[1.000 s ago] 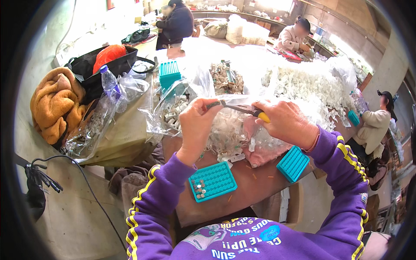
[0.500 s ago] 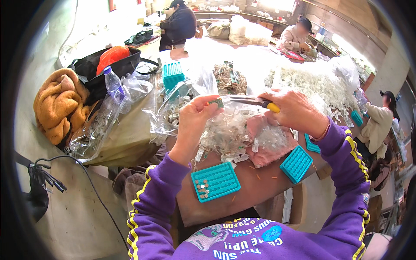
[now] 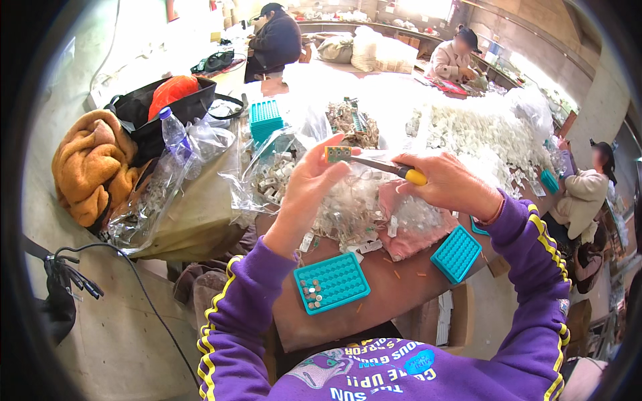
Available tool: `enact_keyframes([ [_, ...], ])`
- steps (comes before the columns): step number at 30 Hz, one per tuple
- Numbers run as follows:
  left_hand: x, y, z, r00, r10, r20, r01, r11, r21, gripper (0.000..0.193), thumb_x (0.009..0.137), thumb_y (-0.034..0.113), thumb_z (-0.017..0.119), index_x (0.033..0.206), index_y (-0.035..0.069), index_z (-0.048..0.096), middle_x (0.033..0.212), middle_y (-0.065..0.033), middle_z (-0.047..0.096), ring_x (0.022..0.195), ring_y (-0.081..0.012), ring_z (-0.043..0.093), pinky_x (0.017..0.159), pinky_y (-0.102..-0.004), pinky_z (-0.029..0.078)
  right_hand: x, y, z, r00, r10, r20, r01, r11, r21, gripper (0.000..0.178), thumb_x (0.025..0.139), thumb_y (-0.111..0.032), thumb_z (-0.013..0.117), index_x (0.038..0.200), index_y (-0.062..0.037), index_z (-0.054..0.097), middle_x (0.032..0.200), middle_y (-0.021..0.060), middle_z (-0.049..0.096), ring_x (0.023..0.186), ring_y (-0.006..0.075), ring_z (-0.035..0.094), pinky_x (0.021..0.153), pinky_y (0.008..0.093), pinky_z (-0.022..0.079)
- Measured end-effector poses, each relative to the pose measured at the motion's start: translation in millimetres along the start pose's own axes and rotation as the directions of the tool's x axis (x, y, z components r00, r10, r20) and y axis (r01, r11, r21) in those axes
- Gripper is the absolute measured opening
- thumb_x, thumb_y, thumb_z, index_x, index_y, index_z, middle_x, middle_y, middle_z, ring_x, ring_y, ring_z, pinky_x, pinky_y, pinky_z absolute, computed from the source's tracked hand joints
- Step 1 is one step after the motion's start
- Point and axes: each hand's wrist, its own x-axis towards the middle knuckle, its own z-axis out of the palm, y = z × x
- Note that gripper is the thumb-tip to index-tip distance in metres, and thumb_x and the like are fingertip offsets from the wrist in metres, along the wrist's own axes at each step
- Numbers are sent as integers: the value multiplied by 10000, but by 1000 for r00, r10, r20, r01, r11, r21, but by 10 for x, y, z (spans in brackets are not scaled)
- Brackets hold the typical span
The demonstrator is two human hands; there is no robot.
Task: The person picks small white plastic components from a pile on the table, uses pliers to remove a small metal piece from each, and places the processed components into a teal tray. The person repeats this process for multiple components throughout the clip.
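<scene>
My left hand (image 3: 309, 184) is raised over the table, pinching a small green circuit board (image 3: 339, 154) between thumb and fingertips. From the right, my right hand (image 3: 447, 179) grips pliers (image 3: 391, 167) with a yellow and black handle. Their narrow jaws reach the board's right edge, and the tips look nearly together. Below my hands lies a heap of clear plastic and pale pieces (image 3: 348, 207). Nearer to me, a teal ridged tray (image 3: 341, 277) has several small round discs (image 3: 311, 291) in its left corner.
A second teal tray (image 3: 457, 254) lies at the right, near a pink cloth (image 3: 401, 237). Teal trays are stacked (image 3: 266, 117) behind a clear bag. White pieces (image 3: 481, 137) pile up at the far right. A bottle (image 3: 175, 137) and brown fleece (image 3: 93, 167) sit left. Other people work further off.
The pliers' jaws have come from spread beside the board to nearly together at its edge. My right hand has lowered slightly. The board has turned, showing more of its face.
</scene>
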Motion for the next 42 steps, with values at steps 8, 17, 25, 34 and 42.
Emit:
enact_keyframes([
  [8, -100, 36, -18, 972, -227, 59, 215, 962, 170, 245, 963, 212, 616, 1034, -19, 657, 965, -52, 689, 862, -126, 658, 837, -269, 509, -37, 42, 57, 997, 64, -52, -65, 998, -13, 439, 823, -280, 662, 1201, -62, 622, 806, 221, 654, 773, 387, 653, 713, 428, 513],
  [17, -180, 144, -118, 959, -264, 106, 218, 921, 324, 325, 987, 257, 570, 1160, -12, 626, 1122, -93, 659, 1029, -138, 617, 938, -295, 475, -84, 119, 87, 998, 51, -41, -49, 998, 39, 456, 830, -279, 702, 1215, -52, 612, 787, 192, 645, 731, 339, 655, 687, 386, 504],
  [25, -174, 198, -11, 902, -355, 247, 384, 919, -83, 365, 1004, 298, 524, 1180, -9, 613, 1046, -121, 662, 1043, -233, 641, 956, -352, 479, -106, 115, 85, 996, 66, 67, -84, 940, 330, 485, 807, -257, 738, 1231, -64, 607, 774, 155, 625, 673, 251, 597, 689, 353, 489],
  [34, -232, 199, -20, 940, -258, 225, 198, 946, 257, 341, 1020, 268, 501, 1141, -20, 637, 1013, -98, 686, 980, -149, 636, 902, -299, 474, -159, 114, 72, 986, 37, 164, -113, 872, 477, 512, 788, -236, 750, 1239, -48, 600, 853, 122, 633, 765, 158, 558, 736, 321, 480],
  [42, -247, 230, 19, 964, -248, 96, 218, 943, 251, 342, 1016, 240, 506, 1149, -44, 641, 1032, -126, 711, 1022, -149, 635, 936, -298, 476, -165, 156, 133, 994, -8, 112, -43, 895, 443, 498, 777, -222, 748, 1224, -53, 608, 778, 126, 609, 690, 177, 555, 687, 331, 482],
])
